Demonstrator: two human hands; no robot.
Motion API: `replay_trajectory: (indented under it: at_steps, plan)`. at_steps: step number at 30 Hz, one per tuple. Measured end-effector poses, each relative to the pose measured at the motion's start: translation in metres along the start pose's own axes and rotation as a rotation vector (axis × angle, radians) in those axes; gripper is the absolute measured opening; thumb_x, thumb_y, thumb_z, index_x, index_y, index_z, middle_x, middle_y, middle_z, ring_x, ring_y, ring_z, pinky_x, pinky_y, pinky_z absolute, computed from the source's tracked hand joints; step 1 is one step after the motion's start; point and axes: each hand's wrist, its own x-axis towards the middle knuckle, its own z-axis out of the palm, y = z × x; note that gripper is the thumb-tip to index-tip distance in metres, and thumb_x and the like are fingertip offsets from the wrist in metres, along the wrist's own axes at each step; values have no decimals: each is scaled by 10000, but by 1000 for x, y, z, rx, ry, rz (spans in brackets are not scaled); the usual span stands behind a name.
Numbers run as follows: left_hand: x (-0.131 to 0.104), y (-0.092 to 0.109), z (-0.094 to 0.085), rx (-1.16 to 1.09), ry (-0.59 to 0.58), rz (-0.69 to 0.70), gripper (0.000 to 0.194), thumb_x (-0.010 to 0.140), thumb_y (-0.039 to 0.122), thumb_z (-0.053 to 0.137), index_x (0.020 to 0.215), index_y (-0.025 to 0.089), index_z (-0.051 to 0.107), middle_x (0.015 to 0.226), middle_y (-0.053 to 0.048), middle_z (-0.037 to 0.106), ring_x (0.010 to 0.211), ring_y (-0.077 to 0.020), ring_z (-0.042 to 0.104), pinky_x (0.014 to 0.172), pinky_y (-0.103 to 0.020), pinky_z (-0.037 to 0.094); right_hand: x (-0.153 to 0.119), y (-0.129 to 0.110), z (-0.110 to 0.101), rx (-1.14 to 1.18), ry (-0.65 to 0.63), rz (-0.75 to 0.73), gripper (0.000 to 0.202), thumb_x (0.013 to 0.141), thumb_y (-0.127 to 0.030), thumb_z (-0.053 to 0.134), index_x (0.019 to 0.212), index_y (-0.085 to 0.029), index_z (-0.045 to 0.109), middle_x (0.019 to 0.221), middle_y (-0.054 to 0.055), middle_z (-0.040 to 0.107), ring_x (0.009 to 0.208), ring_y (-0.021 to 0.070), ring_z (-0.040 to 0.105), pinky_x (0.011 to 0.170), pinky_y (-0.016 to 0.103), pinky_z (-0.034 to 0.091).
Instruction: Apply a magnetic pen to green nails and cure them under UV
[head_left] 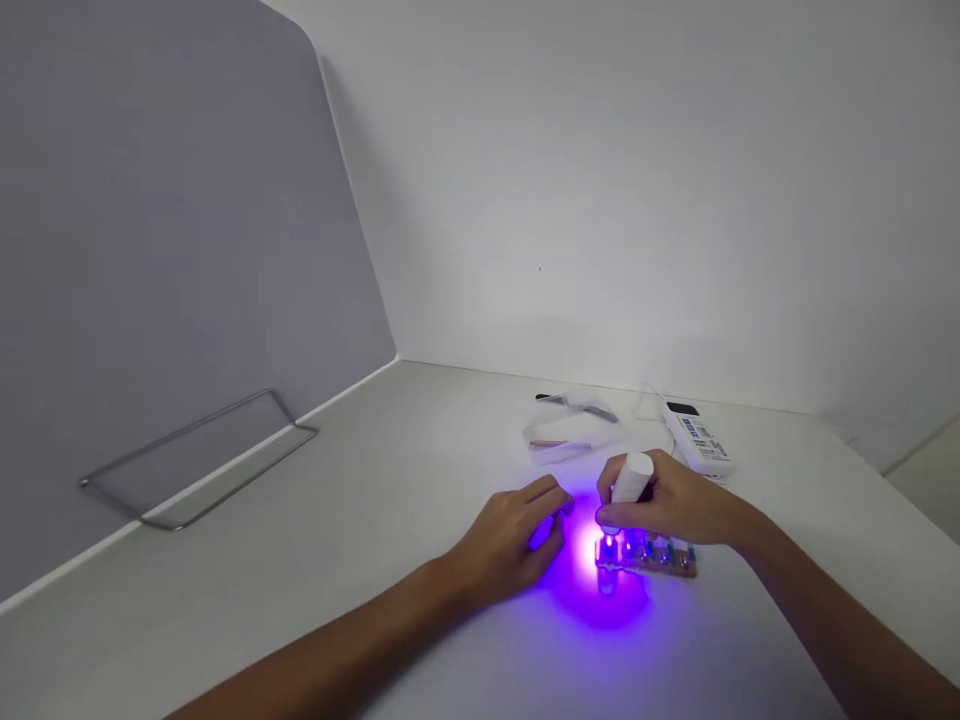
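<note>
A white cylindrical light (632,478) is held in my right hand (664,495), its lower end over the left end of a small brown strip (686,571). Several small shiny pieces stand in a row along the strip. Bright violet light glows around the strip's left end and on the tabletop. My left hand (517,535) rests on the table left of the glow, its fingers curled and apart, with nothing visible between them.
Behind the hands lie clear plastic packaging (570,425) and a white printed box-like device (697,440) with a thin white cable. A metal wire frame (225,495) stands at the left by a grey panel. A white wall rises behind the table (360,470).
</note>
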Motion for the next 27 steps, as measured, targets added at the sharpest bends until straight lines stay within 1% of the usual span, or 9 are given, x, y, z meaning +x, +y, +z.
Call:
replay_trajectory:
  at_steps: [6,16,21,27]
  plan:
    - [-2,-1,1,-18,-3,0,178,868,96,413,939,192,546,804,-7,543,583,-115,436,531,-231,359,0,2,-1,-8,21,-37,229,808,-391,704,777,-195,589,614,-67,445,563,94,384,524,234,300]
    - [0,1,-1,-37,-7,8,202,874,71,410,970,197,536,827,1,543,579,-103,434,531,-229,335,0,0,-3,-8,-5,-16,234,768,-384,762,812,-195,631,672,-46,523,631,119,480,569,241,360]
    - [-1,0,1,-38,3,4,179,880,88,411,954,192,537,814,3,537,576,-104,419,526,-232,328,0,1,-3,-20,3,-15,218,781,-373,748,803,-194,626,668,-46,520,627,114,472,561,233,359]
    - [-1,-2,2,-44,1,2,197,870,75,411,965,197,534,815,9,526,578,-102,410,527,-229,323,0,2,-3,-35,9,-22,215,798,-387,728,805,-199,623,665,-46,517,618,115,463,551,237,344]
